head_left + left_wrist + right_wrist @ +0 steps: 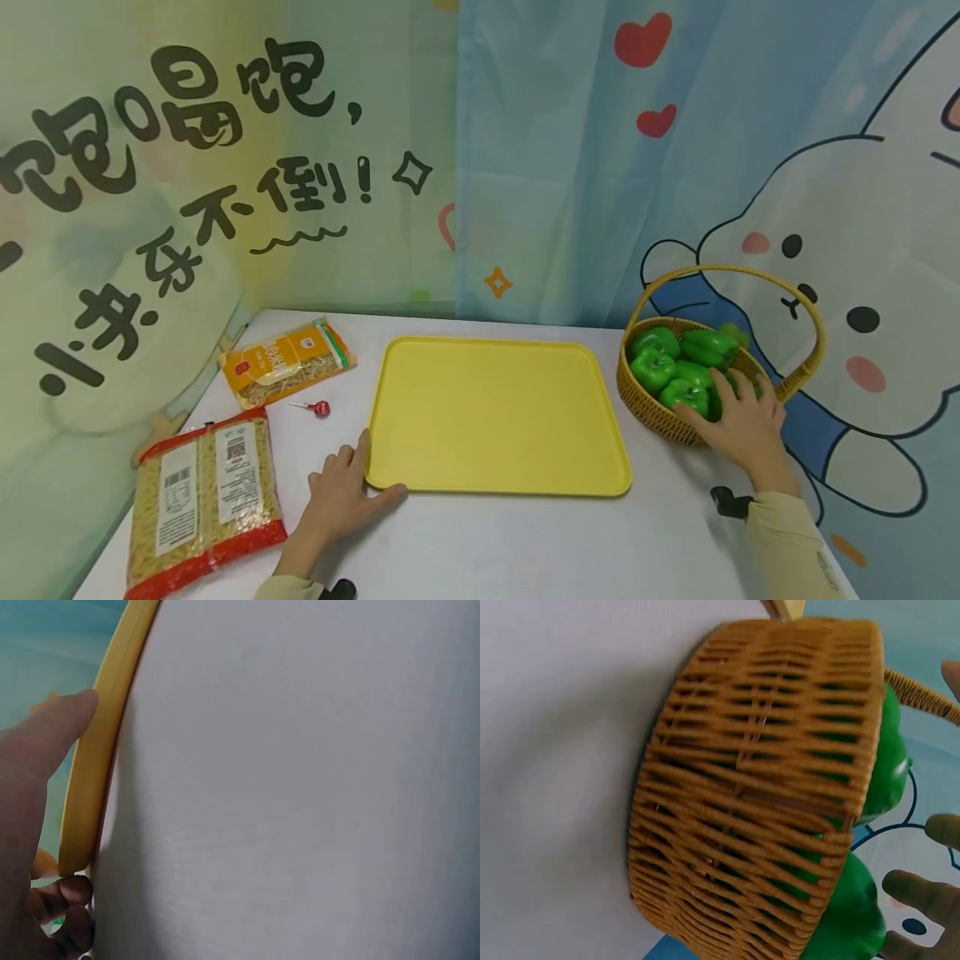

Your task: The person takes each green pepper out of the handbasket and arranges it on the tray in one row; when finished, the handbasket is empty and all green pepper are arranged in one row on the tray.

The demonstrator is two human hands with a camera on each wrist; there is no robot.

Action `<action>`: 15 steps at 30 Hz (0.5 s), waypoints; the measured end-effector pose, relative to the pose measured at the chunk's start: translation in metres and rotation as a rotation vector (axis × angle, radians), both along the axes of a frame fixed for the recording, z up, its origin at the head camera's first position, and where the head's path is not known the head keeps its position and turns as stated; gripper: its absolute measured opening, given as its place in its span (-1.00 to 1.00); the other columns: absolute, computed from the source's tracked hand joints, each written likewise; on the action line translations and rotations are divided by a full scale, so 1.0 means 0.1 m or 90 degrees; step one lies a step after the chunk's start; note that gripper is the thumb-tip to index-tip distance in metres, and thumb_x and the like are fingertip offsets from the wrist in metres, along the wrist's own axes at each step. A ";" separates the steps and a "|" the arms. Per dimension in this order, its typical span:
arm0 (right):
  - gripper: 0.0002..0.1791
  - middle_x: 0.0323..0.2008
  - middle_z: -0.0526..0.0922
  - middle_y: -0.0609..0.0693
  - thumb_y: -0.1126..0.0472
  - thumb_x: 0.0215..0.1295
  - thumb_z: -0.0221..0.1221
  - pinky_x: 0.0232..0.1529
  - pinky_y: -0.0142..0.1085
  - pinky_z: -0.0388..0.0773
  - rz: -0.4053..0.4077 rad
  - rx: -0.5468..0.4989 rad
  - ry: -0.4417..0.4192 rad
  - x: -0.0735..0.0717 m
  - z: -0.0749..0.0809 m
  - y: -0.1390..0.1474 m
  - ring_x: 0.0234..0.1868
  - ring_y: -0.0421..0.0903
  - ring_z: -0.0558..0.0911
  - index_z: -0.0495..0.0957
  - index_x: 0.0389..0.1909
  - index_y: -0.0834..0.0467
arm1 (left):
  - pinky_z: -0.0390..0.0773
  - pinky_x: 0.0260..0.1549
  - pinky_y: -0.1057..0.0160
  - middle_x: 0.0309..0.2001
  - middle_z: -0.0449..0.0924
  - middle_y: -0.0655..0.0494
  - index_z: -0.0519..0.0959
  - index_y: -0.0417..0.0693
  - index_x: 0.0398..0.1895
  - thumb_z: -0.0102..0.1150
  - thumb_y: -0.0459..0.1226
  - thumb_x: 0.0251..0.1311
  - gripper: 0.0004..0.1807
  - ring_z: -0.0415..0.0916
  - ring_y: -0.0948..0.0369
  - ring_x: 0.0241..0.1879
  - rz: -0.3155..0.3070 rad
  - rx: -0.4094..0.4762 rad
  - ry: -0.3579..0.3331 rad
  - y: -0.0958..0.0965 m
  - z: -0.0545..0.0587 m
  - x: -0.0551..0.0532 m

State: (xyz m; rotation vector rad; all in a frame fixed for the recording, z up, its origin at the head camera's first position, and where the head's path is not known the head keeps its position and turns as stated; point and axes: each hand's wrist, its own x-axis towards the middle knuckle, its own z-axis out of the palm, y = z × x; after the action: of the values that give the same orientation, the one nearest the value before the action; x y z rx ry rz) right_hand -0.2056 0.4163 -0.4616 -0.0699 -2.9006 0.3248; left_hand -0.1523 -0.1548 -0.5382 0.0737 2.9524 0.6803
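Yellow tray [498, 417] lies flat in the middle of a white table [540, 550], its near left corner at the left hand [339, 493]: thumb against the front rim, forefinger by the left side, the two spread wide apart. Nearest on the left is a large red-edged bag [207, 500] of pale yellow pieces (one label carries a barcode, the other a square code). On the right, the right hand [738, 421] is over the rim of a wicker basket [654, 413] — fingers spread apart above the green peppers [652, 369]; whether the fingertips touch one, I cannot tell. Those peppers sit heaped inside the basket, near the tray's right side. Left of the tray lies a red lollipop [322, 408] on a white stick. Farther back, an orange packet [292, 358] lies near the table's far left corner. Behind hang two curtains — a greenish one [375, 283] with black lettering, and a blue one [540, 167] with red hearts and a white cartoon animal [810, 208].
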 end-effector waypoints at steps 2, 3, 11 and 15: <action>0.09 0.41 0.09 0.53 -0.47 0.25 0.07 0.19 0.57 -0.14 0.000 0.004 -0.015 -0.03 0.02 0.02 0.47 0.59 -0.14 0.15 0.48 0.31 | 0.14 -0.29 0.11 0.09 0.44 -0.10 0.06 -0.12 0.59 0.18 0.49 -0.03 0.28 0.29 0.06 -0.10 0.002 0.001 -0.002 0.00 0.00 -0.01; 0.08 0.41 0.08 0.53 -0.47 0.24 0.08 0.19 0.56 -0.14 0.003 0.005 -0.022 -0.04 0.02 0.02 0.48 0.58 -0.16 0.17 0.47 0.31 | 0.14 -0.29 0.11 0.09 0.44 -0.11 0.07 -0.12 0.59 0.19 0.49 -0.03 0.28 0.29 0.06 -0.11 0.003 0.001 -0.004 0.00 0.00 -0.01; 0.04 0.45 0.04 0.51 -0.51 0.25 0.01 0.16 0.57 -0.26 0.013 0.030 -0.065 -0.16 -0.01 0.08 0.47 0.61 -0.28 0.35 0.36 0.32 | 0.12 -0.30 0.11 0.09 0.44 -0.11 0.06 -0.10 0.60 0.21 0.48 -0.04 0.28 0.27 0.06 -0.14 0.006 0.006 -0.017 0.00 0.02 -0.03; 0.02 0.46 0.02 0.50 -0.51 0.26 -0.01 0.12 0.60 -0.28 0.008 0.031 -0.080 -0.20 -0.02 0.09 0.45 0.65 -0.29 0.37 0.32 0.33 | 0.09 -0.30 0.12 0.08 0.44 -0.11 0.05 -0.11 0.60 0.22 0.47 -0.03 0.28 0.25 0.07 -0.15 0.006 0.015 -0.024 0.00 0.02 -0.03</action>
State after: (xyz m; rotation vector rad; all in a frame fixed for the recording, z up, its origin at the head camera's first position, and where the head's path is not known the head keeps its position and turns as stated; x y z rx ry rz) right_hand -0.2251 0.4251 -0.4636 -0.0654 -3.0326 0.2609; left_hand -0.1552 -0.1544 -0.5363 0.0485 2.9103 0.7105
